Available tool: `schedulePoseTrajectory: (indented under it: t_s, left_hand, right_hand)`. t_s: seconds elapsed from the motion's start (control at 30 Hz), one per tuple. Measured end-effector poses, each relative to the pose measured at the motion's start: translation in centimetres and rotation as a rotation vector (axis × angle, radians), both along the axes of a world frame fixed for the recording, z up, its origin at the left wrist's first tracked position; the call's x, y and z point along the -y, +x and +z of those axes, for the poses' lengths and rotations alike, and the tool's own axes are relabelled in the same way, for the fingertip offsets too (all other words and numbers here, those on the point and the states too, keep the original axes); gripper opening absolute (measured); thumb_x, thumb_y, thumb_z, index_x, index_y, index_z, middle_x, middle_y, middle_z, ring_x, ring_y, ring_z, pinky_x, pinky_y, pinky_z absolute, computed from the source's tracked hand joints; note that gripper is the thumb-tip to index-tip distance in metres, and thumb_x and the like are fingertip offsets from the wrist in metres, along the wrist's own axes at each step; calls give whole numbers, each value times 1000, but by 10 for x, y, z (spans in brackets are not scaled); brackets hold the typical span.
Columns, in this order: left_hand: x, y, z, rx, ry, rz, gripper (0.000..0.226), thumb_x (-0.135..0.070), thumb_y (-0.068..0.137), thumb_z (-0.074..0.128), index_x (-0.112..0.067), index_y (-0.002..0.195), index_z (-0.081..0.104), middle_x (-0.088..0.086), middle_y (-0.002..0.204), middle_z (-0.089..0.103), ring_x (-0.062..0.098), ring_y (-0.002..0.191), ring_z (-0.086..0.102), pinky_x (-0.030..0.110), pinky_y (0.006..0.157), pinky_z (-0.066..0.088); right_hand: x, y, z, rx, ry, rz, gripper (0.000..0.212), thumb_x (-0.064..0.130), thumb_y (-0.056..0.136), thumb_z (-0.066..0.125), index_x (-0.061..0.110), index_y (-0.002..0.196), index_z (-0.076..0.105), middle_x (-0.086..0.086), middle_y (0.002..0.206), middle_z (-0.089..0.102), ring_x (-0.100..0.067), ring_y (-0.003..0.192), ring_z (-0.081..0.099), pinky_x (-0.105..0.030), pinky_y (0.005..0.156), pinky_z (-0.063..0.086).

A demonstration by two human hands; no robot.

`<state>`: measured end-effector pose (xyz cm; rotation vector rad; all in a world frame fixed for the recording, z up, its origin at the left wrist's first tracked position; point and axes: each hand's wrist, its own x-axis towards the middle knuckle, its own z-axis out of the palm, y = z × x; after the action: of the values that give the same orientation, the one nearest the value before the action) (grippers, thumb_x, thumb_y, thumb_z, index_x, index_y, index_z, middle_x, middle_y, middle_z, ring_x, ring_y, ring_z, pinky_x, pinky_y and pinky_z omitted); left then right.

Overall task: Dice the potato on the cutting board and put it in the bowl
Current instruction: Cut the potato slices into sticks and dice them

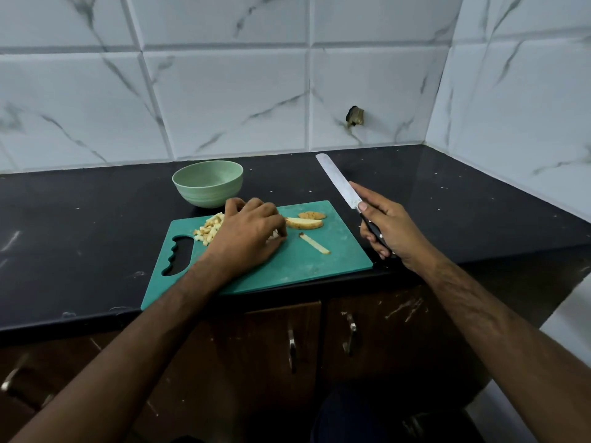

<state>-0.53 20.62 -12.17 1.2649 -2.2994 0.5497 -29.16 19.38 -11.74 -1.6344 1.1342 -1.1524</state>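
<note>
A green cutting board [303,263] lies on the black counter. A pile of diced potato [209,230] sits at its far left. My left hand [249,233] rests curled over the board's middle, its fingertips gathering potato pieces that it mostly hides. To its right lie a potato slice [303,223], a skin-side piece [311,215] and one thin potato stick [315,243]. My right hand [383,228] grips the black handle of a knife [339,180], held in the air off the board's right edge with the blade pointing up and away. A pale green bowl [208,183], with nothing in it, stands just behind the board.
The black counter [96,225] runs left and right and meets white marble tile walls at the back and right. Its front edge lies just below the board, whose near corner overhangs it. Brown cabinet doors with metal handles [291,350] sit underneath.
</note>
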Motion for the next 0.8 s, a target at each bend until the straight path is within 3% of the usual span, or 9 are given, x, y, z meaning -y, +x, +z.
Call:
schedulePoseTrajectory:
  t_s: [0.13,0.23,0.5,0.8]
  left_hand:
    - [3,-18,0,128,-4,-46,25,-24,90,59,-28,113,68,-5,109,62,22,103,56,48,91,37]
    - [5,-26,3,135,50,-60,30,-41,97,45,-32,110,70,-8,109,62,20,105,56,47,91,36]
    - [-7,-10,-1,60,59,-110,26,-55,93,51,-32,89,62,-13,99,58,13,99,53,44,94,33]
    - [-22,2,-6,-65,167,-186,16,-42,91,48,-34,95,61,-19,98,56,7,98,51,40,94,30]
  right_hand:
    - [-1,0,1,-2,-6,-1,45,21,110,43,46,147,49,-3,54,45,-12,36,32,-22,35,34]
    - [-1,0,1,0,-4,-1,45,21,110,44,47,146,50,-3,54,44,-13,36,31,-22,35,34]
    - [-2,-1,4,-11,2,-3,45,21,110,43,46,147,49,-2,54,45,-13,36,32,-21,36,34]
    - [-14,2,16,-124,59,-5,46,22,110,43,45,149,47,-3,56,47,-13,37,36,-23,37,37]
